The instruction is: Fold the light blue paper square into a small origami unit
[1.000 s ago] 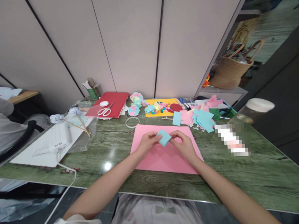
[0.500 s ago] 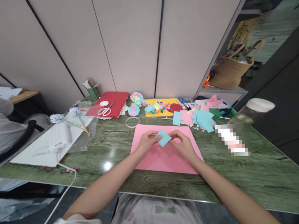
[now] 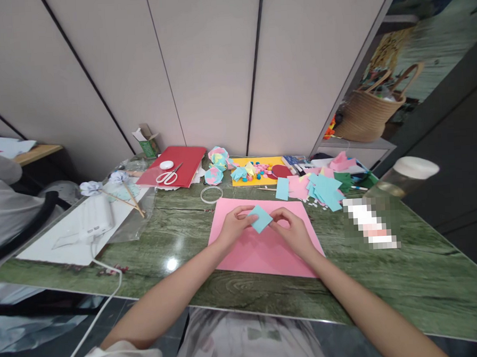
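Work at the fingertips, head view: You appear to be in the middle of handling the small blue paper square (image 3: 260,220) between your left hand (image 3: 235,224) and right hand (image 3: 291,228), perhaps for a fold; no crease shows clearly enough to confirm that.
Next move at the square: It likely calls for one hand to steady the paper while the other works its edge, with light pressure so that the corners stay true.
Blue square against the grip: It sits between your two hands, turned so that one corner points toward you; the left corner lies under your left thumb and the right corner meets your right fingertips.
Left grip: Your thumb presses on the near face with the fingers behind, pinching the square; part of that contact is hidden by the paper.
Right grip: Your thumb and fingertips come together at the opposite corner and seem to pinch it, while the palm arches open.
Pink sheet (image 3: 262,258): It lies flat on the green tabletop (image 3: 372,294) beneath both hands; the square appears lifted above it, with shadow falling below.
Loose blue papers (image 3: 326,190): They lie piled beyond your right hand, well apart from the grip.
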The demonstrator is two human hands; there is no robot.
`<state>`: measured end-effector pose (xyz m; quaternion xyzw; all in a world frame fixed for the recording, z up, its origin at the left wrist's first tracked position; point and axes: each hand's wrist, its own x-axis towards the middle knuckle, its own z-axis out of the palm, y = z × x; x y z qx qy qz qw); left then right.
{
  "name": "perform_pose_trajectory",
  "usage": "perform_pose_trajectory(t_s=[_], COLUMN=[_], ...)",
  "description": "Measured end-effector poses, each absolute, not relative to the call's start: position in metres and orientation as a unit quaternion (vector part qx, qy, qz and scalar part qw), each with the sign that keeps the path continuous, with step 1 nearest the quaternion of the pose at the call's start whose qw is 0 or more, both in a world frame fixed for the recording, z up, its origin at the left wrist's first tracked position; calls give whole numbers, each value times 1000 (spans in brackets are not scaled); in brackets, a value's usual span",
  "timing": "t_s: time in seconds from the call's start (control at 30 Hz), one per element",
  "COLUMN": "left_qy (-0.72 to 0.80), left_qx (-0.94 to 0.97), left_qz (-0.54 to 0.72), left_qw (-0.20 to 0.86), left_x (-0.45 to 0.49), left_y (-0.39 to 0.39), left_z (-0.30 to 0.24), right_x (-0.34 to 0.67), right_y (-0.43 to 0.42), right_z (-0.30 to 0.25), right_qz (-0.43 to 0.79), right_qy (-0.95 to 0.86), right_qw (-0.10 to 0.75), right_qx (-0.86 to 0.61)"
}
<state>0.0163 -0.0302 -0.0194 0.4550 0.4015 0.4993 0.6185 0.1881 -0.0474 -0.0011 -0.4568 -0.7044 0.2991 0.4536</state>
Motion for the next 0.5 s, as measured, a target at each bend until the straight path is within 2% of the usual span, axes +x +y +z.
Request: perform_pose_trajectory(t_s=[0.2, 0.5], left_qy=[393, 402], left_qx=[441, 445], left_qz=[488, 478], left_qw=[642, 642], left_x=[17, 17], left_y=[-29, -29], left_z=[-24, -21], right_x=[189, 190], right_y=[-51, -51], right_z=[3, 2], right_qz=[216, 201], right_qy=[-738, -746], right_qw=[430, 418], right_qx=[-473, -479])
